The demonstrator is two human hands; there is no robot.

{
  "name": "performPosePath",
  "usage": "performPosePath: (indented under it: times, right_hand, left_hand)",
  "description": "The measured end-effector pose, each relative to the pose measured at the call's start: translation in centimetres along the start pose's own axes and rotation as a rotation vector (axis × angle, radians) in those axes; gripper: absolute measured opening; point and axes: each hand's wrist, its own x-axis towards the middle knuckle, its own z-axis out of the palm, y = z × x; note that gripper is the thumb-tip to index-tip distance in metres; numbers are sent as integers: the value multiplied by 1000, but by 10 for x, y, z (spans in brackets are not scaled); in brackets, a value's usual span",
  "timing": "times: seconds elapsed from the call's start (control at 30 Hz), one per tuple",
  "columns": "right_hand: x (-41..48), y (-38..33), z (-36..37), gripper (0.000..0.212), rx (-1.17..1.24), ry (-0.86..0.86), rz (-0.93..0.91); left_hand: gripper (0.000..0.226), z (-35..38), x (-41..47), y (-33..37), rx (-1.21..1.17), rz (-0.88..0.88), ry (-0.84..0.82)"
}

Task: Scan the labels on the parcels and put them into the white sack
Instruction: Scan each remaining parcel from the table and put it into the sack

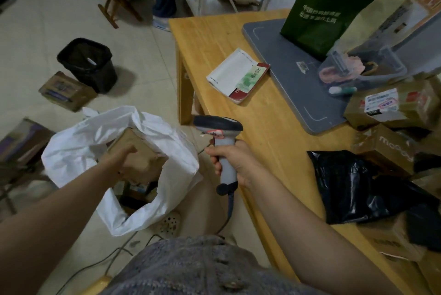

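Two hands: left hand (126, 155) fingers (131, 149) clamp parcel (143, 151) in white sack (78, 142) mouth; right hand (236, 163) fingers (216, 158) clamp scanner (218, 127).

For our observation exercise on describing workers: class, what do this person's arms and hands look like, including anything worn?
The left forearm and right forearm are bare; no sleeve reaches them in view. The left hand and right hand wear no gloves, and no watch, bracelet or ring shows. At the bottom edge is a grey-blue textured garment with round buttons.
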Motion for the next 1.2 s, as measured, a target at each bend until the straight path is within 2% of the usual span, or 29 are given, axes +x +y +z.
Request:
performPosePath:
  times: [0.1,0.17,0.27,0.3,0.37,0.4,0.5,0.63,0.7,0.8,0.97,1.07,1.13,1.2]
  right_hand:
    - [2,3,0,16,29,45,14]
    - [0,5,-5,18,68,87,0]
    - [-7,9,-20,18,156,162,-38]
    - [-11,11,-28,17,193,189,-55]
    - [-20,14,-45,15,263,250,-90]
    - [-26,16,-55,14,292,286,-109]
    - [-47,26,-86,16,366,407,-163]
    - [-80,46,-126,19,476,564,-205]
    - [-97,59,-143,16,533,645,-218]
    - [-118,77,-163,11,617,725,-210]
    - [-138,102,-193,15,672,826,-168]
    - [-143,112,-205,15,690,852,-144]
    - [-147,117,-214,13,691,869,-128]
    - [-152,121,-221,11,698,873,-127]
  left_hand:
    - [56,-1,8,-2,8,4,65]
    - [57,14,6,8,54,101,71]
    - [67,53,-11,29,277,239,60]
    - [64,71,-21,36,334,312,28]
    - [35,109,-41,46,406,528,-72]
    - [33,130,-52,49,459,626,-140]
    - [66,191,-88,49,745,852,-318]
    - [57,261,-133,27,1191,1265,-616]
    - [55,293,-149,12,1364,1409,-742]
    - [59,333,-164,-10,1606,1587,-794]
    - [64,389,-173,-32,1926,1700,-700]
    - [42,403,-170,-38,1981,1813,-608]
    - [34,408,-171,-42,1956,1832,-574]
    - [34,410,-176,-43,1794,1725,-647]
